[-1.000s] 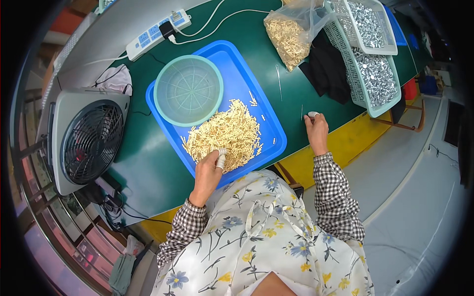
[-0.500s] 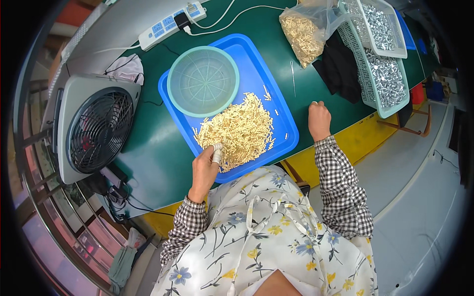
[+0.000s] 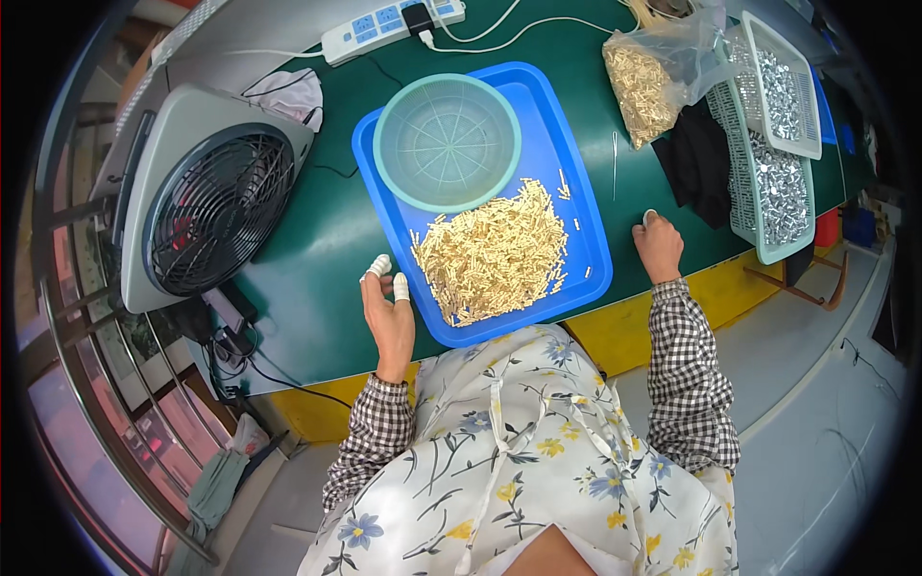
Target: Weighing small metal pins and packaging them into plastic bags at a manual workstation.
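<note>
A heap of small brass-coloured pins (image 3: 495, 254) covers the near half of a blue tray (image 3: 595, 252). Inside the tray's far left part sits a round pale green sieve basket (image 3: 447, 144). My left hand (image 3: 387, 312) is just off the tray's left edge, fingers apart and nothing in it, white wraps on some fingertips. Right of the tray, my right hand (image 3: 659, 247) rests closed at the table's edge with its fingers curled; whether it holds anything is hidden. Beyond it lies a thin metal tweezer-like tool (image 3: 615, 165).
A grey box fan (image 3: 216, 202) stands at the left. A power strip (image 3: 389, 29) with cables lies at the back. To the right are a clear bag of brass pins (image 3: 642, 94), a black cloth (image 3: 693, 163) and stacked baskets (image 3: 768, 248) of silvery metal parts.
My left hand has come off the pin heap, moved left of the tray and spread its fingers. My right hand stays closed on the table. The whole view has shifted slightly.
</note>
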Motion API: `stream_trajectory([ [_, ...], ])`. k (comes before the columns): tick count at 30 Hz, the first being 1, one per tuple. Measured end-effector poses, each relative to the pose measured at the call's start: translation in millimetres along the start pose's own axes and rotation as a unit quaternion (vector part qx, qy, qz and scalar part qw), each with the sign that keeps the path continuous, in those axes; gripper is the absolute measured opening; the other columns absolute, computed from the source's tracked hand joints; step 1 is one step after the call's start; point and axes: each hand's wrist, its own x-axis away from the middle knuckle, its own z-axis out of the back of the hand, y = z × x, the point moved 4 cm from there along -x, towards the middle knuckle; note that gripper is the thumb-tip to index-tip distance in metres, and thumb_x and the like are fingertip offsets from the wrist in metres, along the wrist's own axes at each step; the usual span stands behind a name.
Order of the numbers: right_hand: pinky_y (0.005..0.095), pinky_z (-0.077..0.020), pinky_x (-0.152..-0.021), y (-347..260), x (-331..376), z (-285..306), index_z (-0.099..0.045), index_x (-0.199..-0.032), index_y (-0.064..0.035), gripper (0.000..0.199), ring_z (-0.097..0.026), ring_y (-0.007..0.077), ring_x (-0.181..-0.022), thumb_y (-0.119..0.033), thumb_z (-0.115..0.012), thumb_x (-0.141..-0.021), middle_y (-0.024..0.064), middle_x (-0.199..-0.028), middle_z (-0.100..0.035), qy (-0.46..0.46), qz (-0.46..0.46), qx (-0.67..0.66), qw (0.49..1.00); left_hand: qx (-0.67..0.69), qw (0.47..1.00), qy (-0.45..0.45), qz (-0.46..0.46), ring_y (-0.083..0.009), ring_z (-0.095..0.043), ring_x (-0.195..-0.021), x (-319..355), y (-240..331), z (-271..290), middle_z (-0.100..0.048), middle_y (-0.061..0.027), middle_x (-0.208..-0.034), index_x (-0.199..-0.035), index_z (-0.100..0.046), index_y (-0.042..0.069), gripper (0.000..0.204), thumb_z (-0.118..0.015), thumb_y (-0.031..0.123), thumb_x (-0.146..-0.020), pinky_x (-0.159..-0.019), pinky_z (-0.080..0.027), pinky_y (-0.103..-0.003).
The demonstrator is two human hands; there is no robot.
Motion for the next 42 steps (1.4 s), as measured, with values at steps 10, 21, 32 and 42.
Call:
stream_trajectory([
  [10, 0.0219, -0.0373, -0.053, -34, 48, 0, -0.054, -0.074, 0.0001, 0.008, -0.047, 0.0049, -0.06, -0.005, -0.053, -0.08, -0.0014, -0.067, -0.053, -0.196, -0.106, -0.58, 0.784, 0.054, 0.989, -0.075, 0.112, -0.0247, -0.047, -0.056, 27, -31, -26, -0.05, -0.0172, -0.068, -0.096, -0.042, -0.003, 0.014, -0.05, 0.006, -0.089, -0.054, -0.041, -0.037],
  [21, 0.0249, -0.0384, -0.052, -48, 48, 8, -0.056, -0.078, 0.0024, 0.008, -0.046, 0.0076, -0.057, -0.005, -0.055, -0.078, 0.0038, -0.061, -0.053, -0.124, -0.124, -0.537, 0.825, 0.045, 0.98, -0.113, 0.155, -0.0165, -0.047, -0.06, -7, -30, -26, -0.054, -0.0128, -0.071, -0.097, -0.045, -0.003, 0.015, -0.052, 0.007, -0.089, -0.056, -0.041, -0.032],
  [32, 0.0208, -0.0413, -0.053, -72, 62, 48, -0.057, -0.083, -0.0006, 0.008, -0.05, 0.0063, -0.058, -0.007, -0.053, -0.084, 0.0043, -0.07, -0.059, -0.1, -0.168, -0.666, 0.72, 0.01, 0.997, -0.073, -0.032, -0.0155, -0.051, -0.062, -11, 8, -37, -0.057, -0.0093, -0.077, -0.096, -0.056, 0.001, 0.018, -0.063, 0.008, -0.082, -0.059, -0.044, -0.028],
  [42, 0.0218, -0.042, -0.048, -127, 90, 41, -0.056, -0.086, -0.0023, 0.008, -0.051, 0.0089, -0.052, -0.009, -0.052, -0.086, 0.008, -0.074, -0.062, -0.287, -0.191, -0.776, 0.528, -0.024, 0.993, -0.11, -0.029, -0.0217, -0.055, -0.066, -4, 20, -79, -0.056, -0.0082, -0.077, -0.091, -0.06, 0.003, 0.02, -0.069, 0.009, -0.074, -0.06, -0.045, -0.032],
])
